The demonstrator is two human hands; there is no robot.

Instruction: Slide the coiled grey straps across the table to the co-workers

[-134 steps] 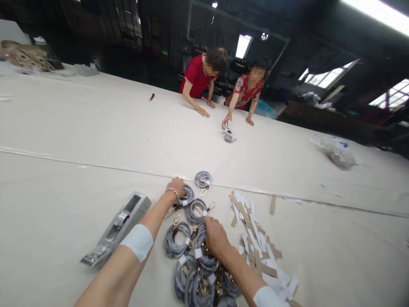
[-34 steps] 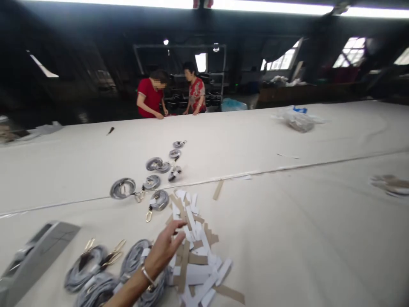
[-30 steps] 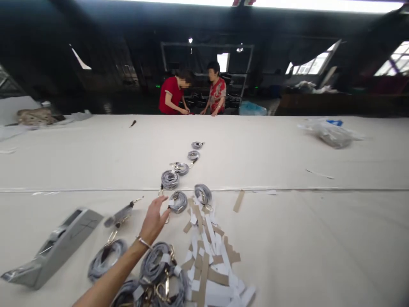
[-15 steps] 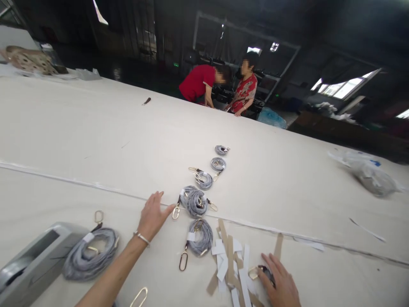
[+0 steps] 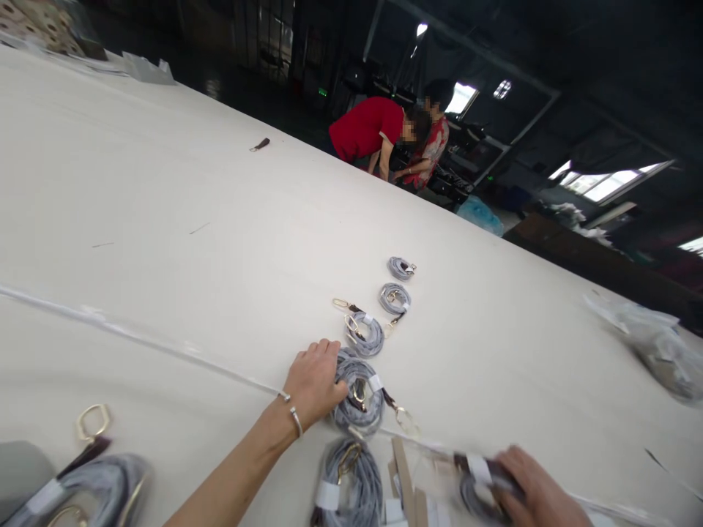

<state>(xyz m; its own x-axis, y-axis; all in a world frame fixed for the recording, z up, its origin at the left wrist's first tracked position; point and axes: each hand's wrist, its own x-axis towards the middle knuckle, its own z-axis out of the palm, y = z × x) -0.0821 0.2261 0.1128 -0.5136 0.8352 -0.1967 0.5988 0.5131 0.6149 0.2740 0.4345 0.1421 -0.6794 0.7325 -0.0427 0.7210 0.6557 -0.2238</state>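
We see the left hand [image 5: 314, 382] resting on a coiled grey strap [image 5: 359, 395] at about the middle of the cloth-covered desk [image 5: 165, 219], its fingers [image 5: 329, 351] curled loosely over the coil's near rim rather than closed round it. The right hand [image 5: 541, 490], at five o'clock from the left, has its fingers wrapped about a second, blurred coil [image 5: 483, 483]; how firmly it grips we cannot tell. Each strap is a flat woven band wound into a ring, bound by a white paper tab [image 5: 376, 383] and ending in a gold metal clasp [image 5: 405, 419]. We judge such a coil light and soft, liable to spring loose if lifted by one turn, so it is best taken across the whole bundle near the tab; the clasp is the only stiff, hard part. Three further coils [image 5: 365, 333] lie in a row toward one o'clock, well apart from the two people in red clothing [image 5: 373, 128] at the far edge. Brown and white paper strips [image 5: 403, 479] lie between our hands, and a crumpled clear bag [image 5: 653, 344] sits at three o'clock.
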